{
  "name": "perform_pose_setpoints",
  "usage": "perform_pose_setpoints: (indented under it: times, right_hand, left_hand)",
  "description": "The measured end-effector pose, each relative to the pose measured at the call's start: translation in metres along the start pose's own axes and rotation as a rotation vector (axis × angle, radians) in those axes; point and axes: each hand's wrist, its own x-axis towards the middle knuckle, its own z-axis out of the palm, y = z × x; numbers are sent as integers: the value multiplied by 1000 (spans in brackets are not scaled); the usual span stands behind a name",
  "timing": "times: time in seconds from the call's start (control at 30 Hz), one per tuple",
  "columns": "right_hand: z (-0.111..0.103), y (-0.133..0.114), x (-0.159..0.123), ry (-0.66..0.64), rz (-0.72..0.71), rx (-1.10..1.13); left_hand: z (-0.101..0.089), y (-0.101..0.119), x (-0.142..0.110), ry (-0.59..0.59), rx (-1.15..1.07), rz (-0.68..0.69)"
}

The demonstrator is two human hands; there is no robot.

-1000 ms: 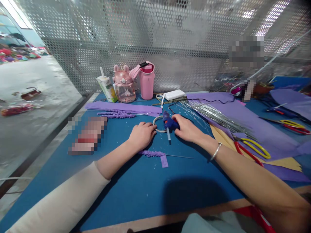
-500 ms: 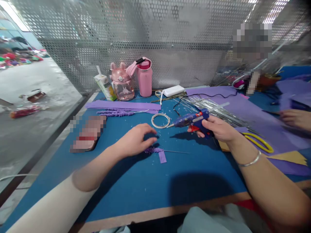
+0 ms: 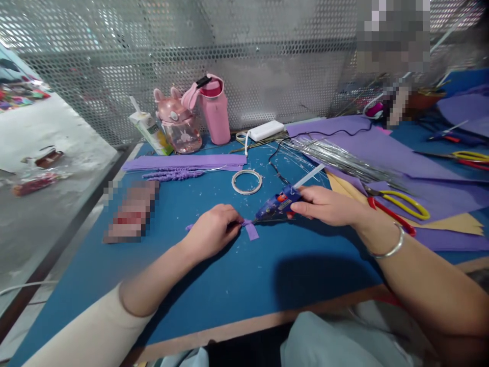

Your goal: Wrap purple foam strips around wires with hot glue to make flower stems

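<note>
My right hand [image 3: 324, 205] is wrapped round a blue hot glue gun [image 3: 278, 204] with a pale glue stick [image 3: 310, 175] poking from its back. The gun's nozzle points left and down, at or very near a purple paper strip [image 3: 251, 230] on a thin wire stem. My left hand [image 3: 216, 229] is closed on this purple paper flower stem, its fingertips pinching just left of the loose strip end. One purple tip of the stem [image 3: 189, 227] shows beyond the left hand; the part between is hidden beneath it.
Behind the hands lie a white ring of tape [image 3: 247, 191], finished purple stems [image 3: 173, 175] and purple paper strips [image 3: 187, 162]. A phone [image 3: 133, 211] is at left; a pink bottle [image 3: 215, 114] stands at the back. Scissors [image 3: 405, 203], wires [image 3: 344, 160] and purple sheets lie right.
My right hand has brought the glue gun down and left to the paper strip. My left hand, open above the stem before, has closed on it. A co-worker's hand at right has left view.
</note>
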Motion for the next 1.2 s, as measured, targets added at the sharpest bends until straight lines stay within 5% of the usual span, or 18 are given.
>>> perform_pose_setpoints:
  times: [0.37, 1.2]
  right_hand:
    - [10, -11, 2, 16, -65, -263]
    - [9, -17, -4, -27, -84, -241]
  left_hand:
    - [2, -1, -1, 5, 11, 21]
    - [3, 0, -2, 12, -14, 19]
